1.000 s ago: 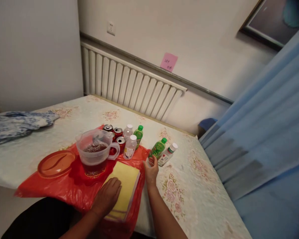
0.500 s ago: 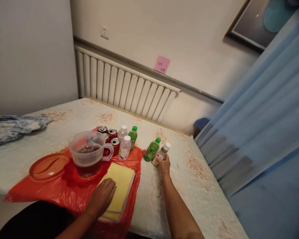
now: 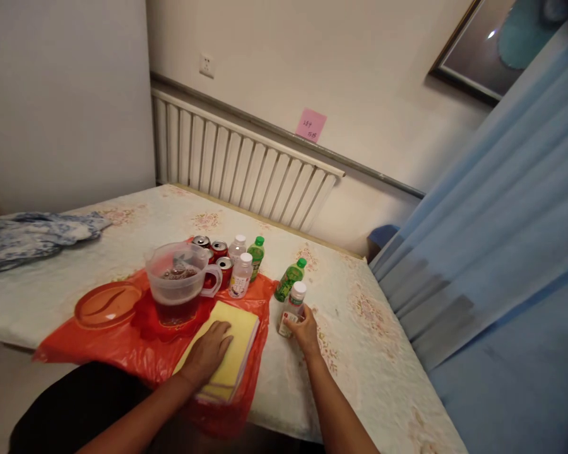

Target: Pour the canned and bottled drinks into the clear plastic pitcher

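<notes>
Right hand (image 3: 305, 331), earlier near the green bottle (image 3: 290, 280) right of centre, now grips the white-capped bottle (image 3: 292, 310). That bottle, formerly right of the green one, now shows below it in frame.

Before you is a pale wall (image 3: 360, 69); on it are a white socket (image 3: 207, 65), a pink paper (image 3: 311, 125) and a framed picture (image 3: 478, 57). A grey rail (image 3: 373, 173) runs above the white radiator (image 3: 243, 161). At your right side hangs a blue curtain (image 3: 502, 221); at your left side rises a plain grey surface (image 3: 66, 94). Your worktop (image 3: 388, 378) has a pale cover with flowers.
</notes>
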`<state>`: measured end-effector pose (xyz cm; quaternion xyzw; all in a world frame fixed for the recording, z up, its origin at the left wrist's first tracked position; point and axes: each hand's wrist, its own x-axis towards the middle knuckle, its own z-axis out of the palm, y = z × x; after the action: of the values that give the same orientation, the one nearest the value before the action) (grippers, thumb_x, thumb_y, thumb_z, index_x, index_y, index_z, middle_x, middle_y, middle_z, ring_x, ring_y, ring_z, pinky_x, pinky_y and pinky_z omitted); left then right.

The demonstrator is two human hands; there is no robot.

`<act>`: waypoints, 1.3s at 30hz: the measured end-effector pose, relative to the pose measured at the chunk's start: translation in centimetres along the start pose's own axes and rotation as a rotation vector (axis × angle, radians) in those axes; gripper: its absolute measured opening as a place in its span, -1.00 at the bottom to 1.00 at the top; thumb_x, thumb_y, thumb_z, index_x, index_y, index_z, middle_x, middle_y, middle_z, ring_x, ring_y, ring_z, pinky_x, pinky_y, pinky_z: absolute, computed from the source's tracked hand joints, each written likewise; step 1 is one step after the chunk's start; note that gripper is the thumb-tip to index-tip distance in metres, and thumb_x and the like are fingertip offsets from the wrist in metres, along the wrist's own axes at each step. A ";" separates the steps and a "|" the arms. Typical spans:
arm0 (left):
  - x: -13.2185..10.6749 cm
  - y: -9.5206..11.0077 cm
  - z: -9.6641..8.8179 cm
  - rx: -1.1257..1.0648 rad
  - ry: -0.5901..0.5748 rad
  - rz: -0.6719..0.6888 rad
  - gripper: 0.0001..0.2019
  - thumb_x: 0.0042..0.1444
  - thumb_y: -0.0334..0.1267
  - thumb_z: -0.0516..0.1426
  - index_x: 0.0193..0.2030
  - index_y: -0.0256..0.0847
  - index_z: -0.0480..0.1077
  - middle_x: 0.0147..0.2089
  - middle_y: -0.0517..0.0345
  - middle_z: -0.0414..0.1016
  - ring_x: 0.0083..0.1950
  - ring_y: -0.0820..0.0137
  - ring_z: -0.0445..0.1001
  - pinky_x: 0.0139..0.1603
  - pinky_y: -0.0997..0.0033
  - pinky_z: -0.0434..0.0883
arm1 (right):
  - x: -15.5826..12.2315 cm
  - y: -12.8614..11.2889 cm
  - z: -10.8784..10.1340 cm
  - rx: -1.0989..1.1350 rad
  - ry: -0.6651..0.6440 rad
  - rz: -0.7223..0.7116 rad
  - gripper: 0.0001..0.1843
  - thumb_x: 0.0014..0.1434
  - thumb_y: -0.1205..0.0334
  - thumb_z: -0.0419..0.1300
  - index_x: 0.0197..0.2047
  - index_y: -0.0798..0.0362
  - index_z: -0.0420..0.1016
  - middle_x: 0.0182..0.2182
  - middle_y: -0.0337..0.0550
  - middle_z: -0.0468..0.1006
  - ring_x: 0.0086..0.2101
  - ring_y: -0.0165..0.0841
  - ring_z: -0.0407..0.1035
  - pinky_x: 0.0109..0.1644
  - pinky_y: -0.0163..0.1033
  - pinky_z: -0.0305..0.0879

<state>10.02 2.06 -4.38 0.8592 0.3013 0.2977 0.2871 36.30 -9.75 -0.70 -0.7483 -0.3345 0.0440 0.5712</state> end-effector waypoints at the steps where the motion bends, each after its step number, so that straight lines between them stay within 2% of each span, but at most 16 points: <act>1: 0.5 1.2 -0.3 -0.044 0.012 -0.011 -0.69 0.26 -0.26 0.01 0.08 -0.26 0.38 0.01 -0.11 0.51 -0.07 0.22 0.52 0.03 0.14 0.49 | -0.9 -0.5 -0.1 0.008 -0.063 -0.015 -0.41 -0.29 0.20 0.43 -0.09 0.06 0.55 -0.18 -0.08 0.65 -0.22 -0.16 0.53 -0.10 -0.12 0.47; 4: 2.1 5.4 -1.8 -0.139 0.039 0.035 -0.53 0.27 -0.24 0.03 0.31 -0.24 0.22 0.12 -0.12 0.45 -0.19 0.29 0.51 0.00 0.15 0.51 | -3.2 -2.3 -0.5 0.026 -0.258 -0.069 -0.40 -0.25 0.25 0.43 -0.04 0.04 0.55 -0.15 -0.12 0.65 -0.18 -0.16 0.53 -0.04 -0.09 0.47; 7: 3.2 8.9 -4.0 -0.153 0.045 0.134 -0.48 0.28 -0.25 0.06 0.38 -0.16 0.16 0.24 -0.13 0.38 -0.03 0.25 0.50 0.15 0.07 0.46 | -4.7 -4.2 -0.6 0.004 -0.376 -0.129 -0.44 -0.22 0.28 0.44 -0.05 0.03 0.57 -0.15 -0.13 0.62 -0.16 -0.17 0.51 -0.01 -0.09 0.46; 10: 3.4 10.6 -6.0 -0.121 -0.004 0.281 -0.46 0.28 -0.29 0.07 0.40 -0.12 0.16 0.33 -0.10 0.30 0.20 0.19 0.42 0.25 0.09 0.41 | -5.4 -6.1 -0.6 -0.034 -0.455 -0.185 -0.51 -0.19 0.29 0.45 -0.10 0.02 0.58 -0.17 -0.14 0.59 -0.18 -0.17 0.49 -0.02 -0.09 0.45; 12: 3.1 10.8 -7.0 -0.083 -0.037 0.346 -0.50 0.28 -0.35 0.04 0.36 -0.11 0.23 0.30 -0.07 0.33 0.25 0.18 0.39 0.26 0.12 0.40 | -5.7 -7.1 -0.5 -0.058 -0.499 -0.216 -0.50 -0.18 0.29 0.46 -0.09 0.02 0.58 -0.19 -0.16 0.57 -0.19 -0.19 0.48 -0.04 -0.10 0.44; 16: 2.4 10.5 -8.5 -0.001 -0.076 0.353 -0.59 0.27 -0.39 0.01 0.23 -0.13 0.37 0.16 -0.08 0.42 0.14 0.17 0.46 0.17 0.14 0.43 | -5.9 -8.5 -0.1 -0.091 -0.560 -0.270 -0.48 -0.16 0.29 0.49 -0.06 0.01 0.58 -0.21 -0.18 0.55 -0.21 -0.20 0.47 -0.07 -0.14 0.42; 19: 1.8 10.1 -9.5 0.016 -0.057 0.311 -0.67 0.25 -0.32 0.07 0.14 -0.11 0.40 0.08 -0.02 0.44 0.05 0.19 0.48 0.08 0.20 0.44 | -6.0 -9.1 0.3 -0.114 -0.572 -0.321 -0.50 -0.16 0.21 0.52 -0.09 -0.01 0.59 -0.25 -0.20 0.54 -0.25 -0.22 0.45 -0.14 -0.17 0.41; 22: 1.3 9.8 -10.1 0.009 0.037 0.232 -0.78 0.24 -0.18 0.11 -0.01 -0.13 0.42 -0.05 0.05 0.45 -0.07 0.24 0.49 -0.05 0.28 0.43 | -6.0 -9.7 1.0 -0.114 -0.585 -0.360 -0.48 -0.15 0.13 0.53 -0.07 -0.02 0.59 -0.23 -0.18 0.54 -0.24 -0.21 0.45 -0.14 -0.18 0.41; 26: 0.7 9.2 -10.3 -0.055 0.243 0.033 -0.81 0.20 -0.08 0.11 -0.21 -0.15 0.35 -0.25 0.14 0.41 -0.25 0.31 0.43 -0.22 0.35 0.34 | -5.7 -10.6 2.0 -0.078 -0.594 -0.388 -0.47 -0.13 0.11 0.52 -0.04 -0.07 0.60 -0.19 -0.15 0.56 -0.19 -0.17 0.46 -0.10 -0.15 0.44; 31: 0.5 7.3 -10.4 -0.310 0.365 -0.237 -0.73 0.16 0.03 0.08 -0.34 -0.13 0.27 -0.48 0.30 0.25 -0.42 0.38 0.30 -0.35 0.39 0.24 | -3.8 -11.6 3.0 -0.082 -0.547 -0.457 -0.48 -0.10 0.14 0.50 -0.02 -0.06 0.60 -0.19 -0.15 0.56 -0.21 -0.16 0.47 -0.12 -0.12 0.45; 34: 0.1 4.9 -9.2 -0.534 0.326 -0.375 -0.66 0.08 0.12 0.08 -0.34 -0.13 0.29 -0.50 0.32 0.26 -0.45 0.40 0.29 -0.41 0.41 0.22 | -1.6 -12.6 3.6 -0.176 -0.492 -0.525 -0.45 -0.09 0.18 0.47 0.02 -0.03 0.58 -0.20 -0.13 0.53 -0.20 -0.15 0.45 -0.08 -0.08 0.43; 39: -1.2 0.9 -4.8 -0.914 0.085 -0.466 -0.56 -0.12 0.18 0.21 -0.37 -0.14 0.24 -0.55 0.44 0.15 -0.54 0.51 0.19 -0.47 0.47 0.15 | 1.9 -15.5 5.0 -0.399 -0.380 -0.658 -0.41 -0.06 0.24 0.42 0.09 -0.04 0.54 -0.18 -0.11 0.46 -0.17 -0.15 0.39 -0.04 -0.06 0.40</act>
<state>6.25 2.13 -1.04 0.5433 0.3352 0.3618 0.6793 28.59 -2.69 11.87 -0.6761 -0.6566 -0.0694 0.3271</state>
